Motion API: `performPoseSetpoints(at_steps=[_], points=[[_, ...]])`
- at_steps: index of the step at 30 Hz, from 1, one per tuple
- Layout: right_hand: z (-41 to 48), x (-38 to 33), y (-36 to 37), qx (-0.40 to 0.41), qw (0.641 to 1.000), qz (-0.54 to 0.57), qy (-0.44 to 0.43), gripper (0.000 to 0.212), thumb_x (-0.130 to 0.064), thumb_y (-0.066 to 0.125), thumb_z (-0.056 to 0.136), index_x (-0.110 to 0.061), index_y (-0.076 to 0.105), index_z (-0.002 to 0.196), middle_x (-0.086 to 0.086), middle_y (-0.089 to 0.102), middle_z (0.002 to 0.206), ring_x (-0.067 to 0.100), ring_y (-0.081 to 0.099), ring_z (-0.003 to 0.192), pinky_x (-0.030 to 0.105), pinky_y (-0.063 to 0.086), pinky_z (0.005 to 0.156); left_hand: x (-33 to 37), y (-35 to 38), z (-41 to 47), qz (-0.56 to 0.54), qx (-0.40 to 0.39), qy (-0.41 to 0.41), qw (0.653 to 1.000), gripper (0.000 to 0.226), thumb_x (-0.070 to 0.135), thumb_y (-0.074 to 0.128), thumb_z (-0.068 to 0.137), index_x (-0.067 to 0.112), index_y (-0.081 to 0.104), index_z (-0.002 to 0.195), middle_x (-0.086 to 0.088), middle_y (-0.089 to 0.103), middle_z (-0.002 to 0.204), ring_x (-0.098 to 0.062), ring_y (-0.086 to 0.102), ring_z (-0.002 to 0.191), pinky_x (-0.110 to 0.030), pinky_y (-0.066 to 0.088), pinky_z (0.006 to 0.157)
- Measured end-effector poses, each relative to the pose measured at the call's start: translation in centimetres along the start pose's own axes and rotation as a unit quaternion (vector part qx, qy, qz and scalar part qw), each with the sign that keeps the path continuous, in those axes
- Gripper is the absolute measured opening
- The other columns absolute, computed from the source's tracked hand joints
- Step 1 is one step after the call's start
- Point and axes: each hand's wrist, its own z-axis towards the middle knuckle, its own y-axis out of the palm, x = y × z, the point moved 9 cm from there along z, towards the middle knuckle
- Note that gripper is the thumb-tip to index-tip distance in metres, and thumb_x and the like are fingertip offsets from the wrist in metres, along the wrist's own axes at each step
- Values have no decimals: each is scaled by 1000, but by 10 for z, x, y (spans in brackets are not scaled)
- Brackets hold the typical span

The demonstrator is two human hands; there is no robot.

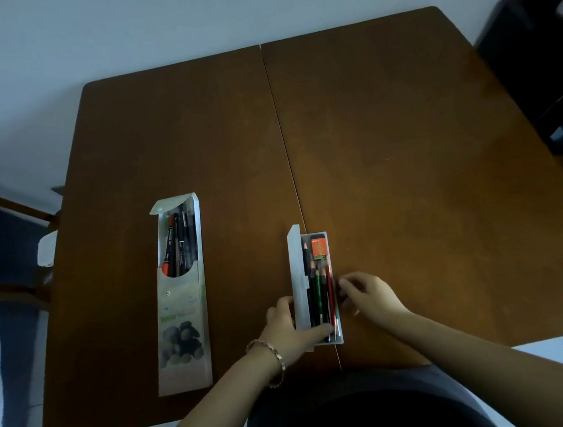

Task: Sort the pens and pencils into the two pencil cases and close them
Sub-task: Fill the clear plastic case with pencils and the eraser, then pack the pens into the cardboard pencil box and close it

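A brown wooden table [405, 168] with a seam down its middle carries both cases, well apart from each other. On the left lies a flat pale card pencil sleeve [182, 307] printed with a picture of round fruit, its top flap folded open. A bunch of black and orange-red pens [179, 242] sits inside it, showing through the cut-out. Near the table's front edge, over the seam, lies a translucent white plastic pencil box [339, 337] with its hinged lid [297, 270] standing up along the left side. The tray holds green, black and red pencils [321, 295] lying lengthwise, tips away from the person, and a small orange packet [319, 248] at the far end. The left hand [293, 324], with a chain bracelet [269, 361] on its wrist, grips the box at the near end, fingers curled behind the lid and thumb laid across the tray's front. The right hand [369, 294] hovers just beside the box's right wall with fingers bent; whether they pinch anything cannot be told through the blur. A wooden chair [1, 220] stands left of the table.
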Motion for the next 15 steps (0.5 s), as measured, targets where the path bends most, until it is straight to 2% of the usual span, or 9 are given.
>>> performPoseSetpoints(at_steps=[2,5,7,9,11,15], points=[[3,2,6,-25,997,67,42,28,-31,47,96,-11,65,99,0,67,80,10,64,69,26,57,70,14,-5,0,85,58,23,994,93,57,72,65,17,28,136,-4,34,134,-19,44,120,-34,48,98],[5,-7,10,-29,989,129,72,39,-41,51,92,-5,66,99,2,66,81,12,65,72,19,56,63,32,-13,2,221,160,7,962,99,68,66,62,12,28,135,-6,34,135,-20,39,125,-30,45,96],[9,-14,13,-27,989,129,72,38,-40,56,90,-4,68,99,5,68,84,15,67,75,20,57,65,38,-19,5,302,217,-4,928,106,74,62,60,9,26,136,-8,34,135,-22,37,124,-28,44,95],[14,-18,14,-6,993,95,72,34,-35,59,90,-3,70,96,9,71,84,20,69,77,29,59,74,42,-21,6,377,245,-1,893,109,79,56,61,6,25,136,-10,37,131,-23,40,120,-27,45,91],[20,-21,14,18,994,75,80,29,-29,60,90,-2,71,93,10,70,78,21,69,72,33,59,77,41,-23,9,405,263,9,875,110,81,51,62,4,25,136,-11,38,128,-22,42,116,-27,45,89],[28,-23,17,16,991,83,108,24,-26,63,88,-4,72,92,5,67,69,15,65,60,25,58,67,32,-31,11,359,273,20,892,103,78,47,68,9,23,140,-10,38,134,-22,43,121,-28,47,92]])
